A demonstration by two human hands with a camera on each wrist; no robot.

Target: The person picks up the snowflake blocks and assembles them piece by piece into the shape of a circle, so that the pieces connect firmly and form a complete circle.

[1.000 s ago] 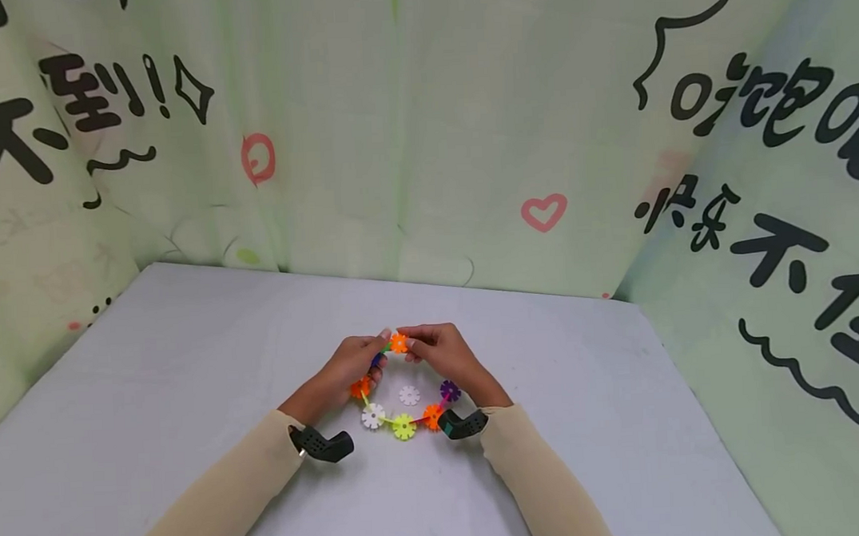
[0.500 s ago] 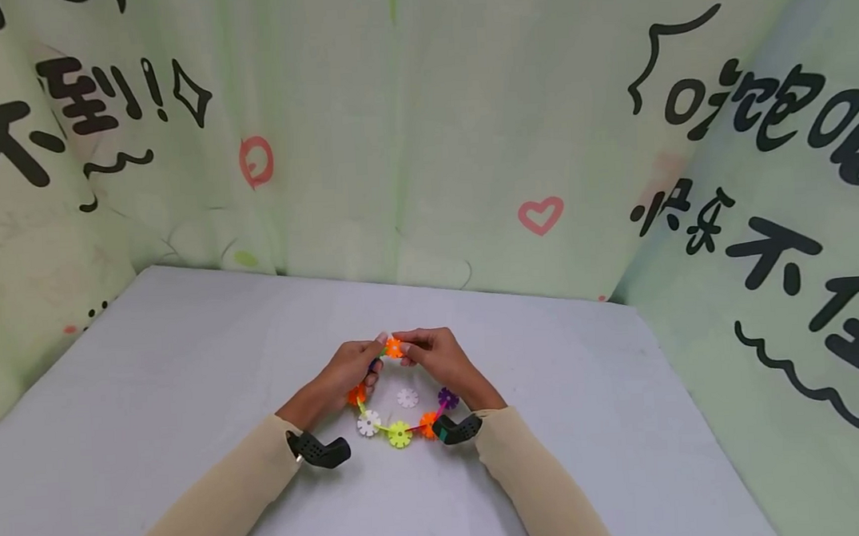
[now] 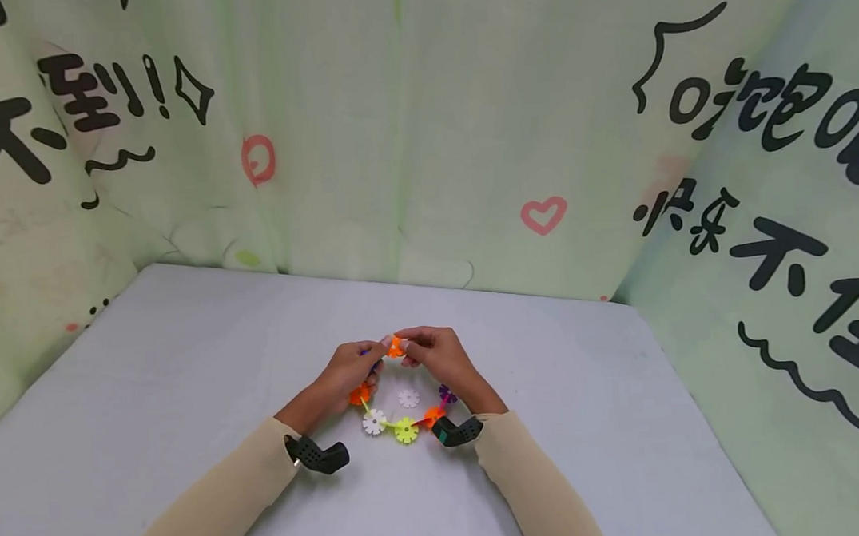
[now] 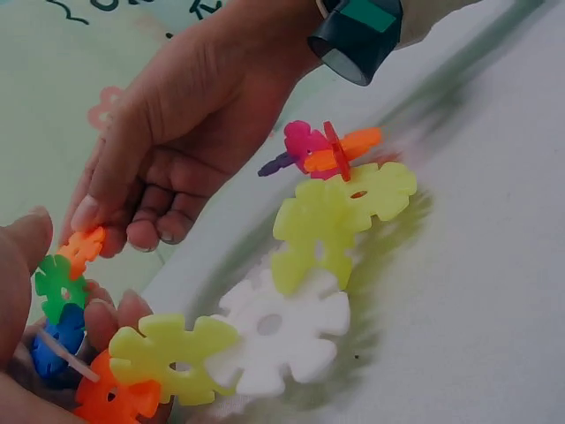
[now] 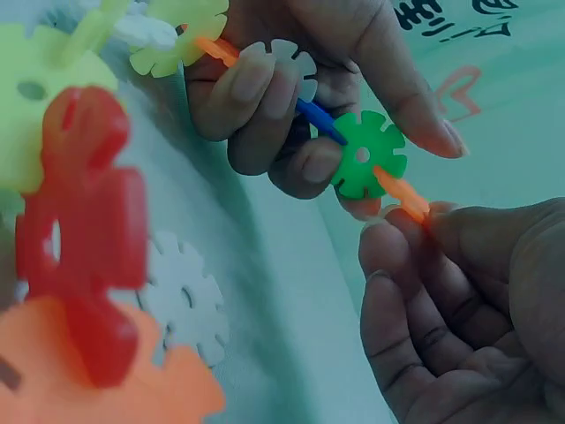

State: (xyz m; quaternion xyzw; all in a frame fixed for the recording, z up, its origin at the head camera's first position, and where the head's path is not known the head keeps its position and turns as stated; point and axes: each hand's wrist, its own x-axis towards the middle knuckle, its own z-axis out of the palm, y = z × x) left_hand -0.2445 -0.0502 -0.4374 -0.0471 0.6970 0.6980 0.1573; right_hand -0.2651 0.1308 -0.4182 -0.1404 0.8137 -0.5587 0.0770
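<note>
A chain of slotted plastic snowflake discs curves between my hands and over the table. My left hand [image 3: 351, 371] curls its fingers around the chain's far left part, by the blue disc [image 4: 58, 340] and the green disc [image 5: 375, 141]. Between thumb and fingertips my right hand [image 3: 436, 352] pinches a small orange disc [image 5: 402, 193] at the chain's end, its edge at the green disc's slot. The rest of the chain includes a white disc [image 3: 374, 421], a yellow disc [image 3: 406, 430] and a purple disc [image 3: 446, 393], partly behind my right wrist.
A loose white disc [image 3: 409, 398] lies on the table inside the curve of the chain. The white-covered table [image 3: 189, 374] reaches back to a printed curtain [image 3: 395, 141]. Each wrist wears a black camera, such as the left wrist camera [image 3: 322, 455].
The orange disc has turned from face-on to more edge-on between my hands. The blue disc now shows above my left hand's fingers. Both hands stay at nearly the same spot.
</note>
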